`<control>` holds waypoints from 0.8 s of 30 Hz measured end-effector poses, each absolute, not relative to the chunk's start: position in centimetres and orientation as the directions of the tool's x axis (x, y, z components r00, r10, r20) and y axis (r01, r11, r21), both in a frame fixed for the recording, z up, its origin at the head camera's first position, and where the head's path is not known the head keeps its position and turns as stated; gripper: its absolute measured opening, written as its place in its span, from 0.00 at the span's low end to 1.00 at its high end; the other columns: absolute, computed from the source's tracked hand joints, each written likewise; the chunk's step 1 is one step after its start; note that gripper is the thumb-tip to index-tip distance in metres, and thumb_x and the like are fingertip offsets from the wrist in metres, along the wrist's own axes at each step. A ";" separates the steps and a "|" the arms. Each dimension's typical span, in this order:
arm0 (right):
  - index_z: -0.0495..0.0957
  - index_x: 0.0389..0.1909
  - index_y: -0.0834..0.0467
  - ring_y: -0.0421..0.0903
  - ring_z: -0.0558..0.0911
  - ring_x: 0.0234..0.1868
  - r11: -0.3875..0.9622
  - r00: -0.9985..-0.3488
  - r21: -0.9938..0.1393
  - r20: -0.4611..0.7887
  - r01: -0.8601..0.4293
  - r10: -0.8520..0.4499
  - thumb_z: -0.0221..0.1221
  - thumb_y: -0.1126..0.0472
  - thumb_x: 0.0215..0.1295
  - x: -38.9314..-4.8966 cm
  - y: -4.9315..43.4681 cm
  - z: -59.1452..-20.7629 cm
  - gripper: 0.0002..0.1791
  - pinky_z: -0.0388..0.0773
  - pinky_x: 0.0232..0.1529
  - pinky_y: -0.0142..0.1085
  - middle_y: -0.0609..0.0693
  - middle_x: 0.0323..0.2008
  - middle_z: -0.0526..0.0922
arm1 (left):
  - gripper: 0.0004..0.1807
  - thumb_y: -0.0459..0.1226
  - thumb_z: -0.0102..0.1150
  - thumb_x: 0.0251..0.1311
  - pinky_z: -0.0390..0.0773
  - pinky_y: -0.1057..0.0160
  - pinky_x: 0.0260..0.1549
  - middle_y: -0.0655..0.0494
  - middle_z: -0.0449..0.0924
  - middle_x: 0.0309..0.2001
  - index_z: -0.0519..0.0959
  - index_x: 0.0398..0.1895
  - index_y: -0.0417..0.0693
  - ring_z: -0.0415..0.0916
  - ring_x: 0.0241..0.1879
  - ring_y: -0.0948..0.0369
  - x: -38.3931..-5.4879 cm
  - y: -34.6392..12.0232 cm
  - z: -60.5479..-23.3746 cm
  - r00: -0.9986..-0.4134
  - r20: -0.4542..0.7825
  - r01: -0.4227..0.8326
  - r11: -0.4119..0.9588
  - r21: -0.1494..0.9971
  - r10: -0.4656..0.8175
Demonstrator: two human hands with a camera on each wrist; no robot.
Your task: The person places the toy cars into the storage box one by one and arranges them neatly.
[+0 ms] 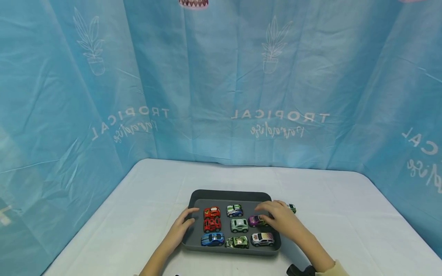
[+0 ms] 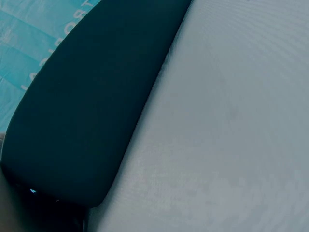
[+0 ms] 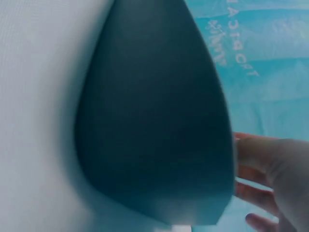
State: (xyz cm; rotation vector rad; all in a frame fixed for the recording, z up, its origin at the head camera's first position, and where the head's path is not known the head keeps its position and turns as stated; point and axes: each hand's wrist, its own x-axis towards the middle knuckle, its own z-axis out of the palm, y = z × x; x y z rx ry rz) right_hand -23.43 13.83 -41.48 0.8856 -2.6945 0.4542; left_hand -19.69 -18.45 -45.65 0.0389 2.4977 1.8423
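Note:
Several toy cars stand in a dark grey tray (image 1: 224, 194). At the tray's right side, my right hand (image 1: 283, 219) hovers with index finger and thumb apart over a purple toy car (image 1: 254, 221), which it partly covers. The right wrist view shows the fingers (image 3: 256, 154) bent beyond the tray's side wall (image 3: 154, 116), their tips hidden. My left hand (image 1: 178, 229) rests at the left rim, thumb and index finger spread over the edge. In the left wrist view, the outer wall (image 2: 91, 101) fills much of the picture.
Two red cars (image 1: 212, 225), a blue car (image 1: 212, 239), a camouflage car (image 1: 237, 242), a mint car (image 1: 239, 225), a patterned white car (image 1: 263, 239) and a white-green car (image 1: 235, 210) share the tray. Outside, a green car (image 1: 291, 207) is half hidden behind my right hand.

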 end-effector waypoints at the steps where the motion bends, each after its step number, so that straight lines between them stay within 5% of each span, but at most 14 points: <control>1: 0.78 0.43 0.48 0.46 0.79 0.49 0.769 -0.786 -0.227 0.356 -0.598 -0.506 0.61 0.59 0.54 -23.4 14.0 -41.4 0.14 0.67 0.57 0.54 0.43 0.44 0.82 | 0.21 0.36 0.43 0.62 0.42 0.32 0.61 0.37 0.45 0.70 0.68 0.59 0.48 0.37 0.69 0.37 -19.7 -18.4 -45.6 -0.999 -0.018 -0.005 0.300 0.954 0.040; 16: 0.77 0.49 0.56 0.56 0.77 0.52 0.799 -0.827 -0.342 0.467 -0.495 -0.313 0.62 0.61 0.54 -25.6 18.6 -42.4 0.19 0.69 0.52 0.56 0.54 0.49 0.80 | 0.20 0.36 0.43 0.62 0.41 0.32 0.61 0.37 0.45 0.70 0.68 0.58 0.49 0.37 0.69 0.37 -19.7 -18.5 -45.7 -0.999 -0.019 -0.009 0.304 0.953 0.030; 24: 0.75 0.51 0.57 0.61 0.73 0.55 0.808 -0.868 -0.384 0.406 -0.447 -0.287 0.62 0.62 0.53 -26.5 19.6 -44.4 0.22 0.67 0.53 0.60 0.58 0.54 0.76 | 0.21 0.35 0.44 0.62 0.40 0.32 0.61 0.37 0.46 0.70 0.68 0.58 0.48 0.36 0.69 0.37 -19.7 -18.4 -45.6 -0.999 -0.017 -0.005 0.298 0.955 0.036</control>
